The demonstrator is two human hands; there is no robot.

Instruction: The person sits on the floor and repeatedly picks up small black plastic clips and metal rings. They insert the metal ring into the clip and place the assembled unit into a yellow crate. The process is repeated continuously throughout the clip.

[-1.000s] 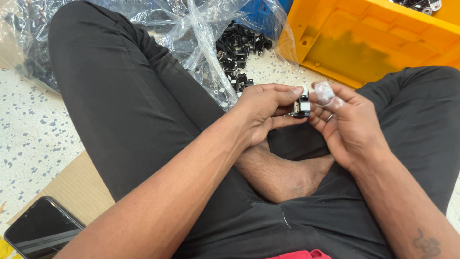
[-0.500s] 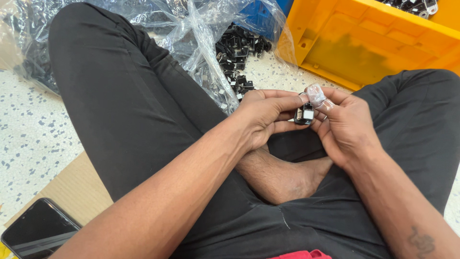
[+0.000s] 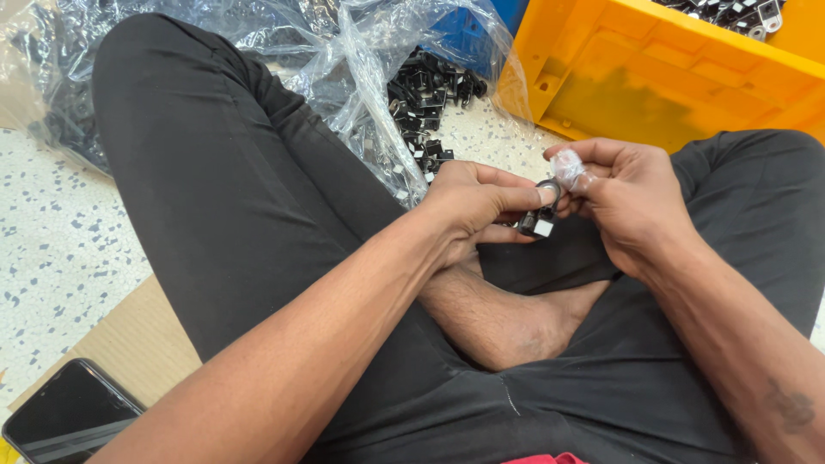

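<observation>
We sit cross-legged on a pale speckled floor (image 3: 51,232), black trousers filling most of the view and a bare foot (image 3: 516,322) tucked in the middle. At 11 o'clock a crumpled clear plastic bag (image 3: 344,60) spills a heap of small black parts (image 3: 425,94) onto the floor. At 1 o'clock stands an orange crate (image 3: 670,77), with more of the same black parts in its far corner. At 8 o'clock a sheet of cardboard (image 3: 137,344) lies flat, and on its near edge rests a dark phone (image 3: 69,417), screen up.

Our hands meet just right of centre, above the foot. The left hand (image 3: 473,206) pinches a small black part (image 3: 541,219) between thumb and fingers. The part is dark, blocky, with a round grey ring on top and a white square face low on its side. The right hand (image 3: 627,202) closes against the same part from 3 o'clock, its fingertips touching the ring, and it also holds a small clear plastic wrap (image 3: 569,167) bunched against the fingers. Both hands are closed narrow around the part; neither is spread.
</observation>
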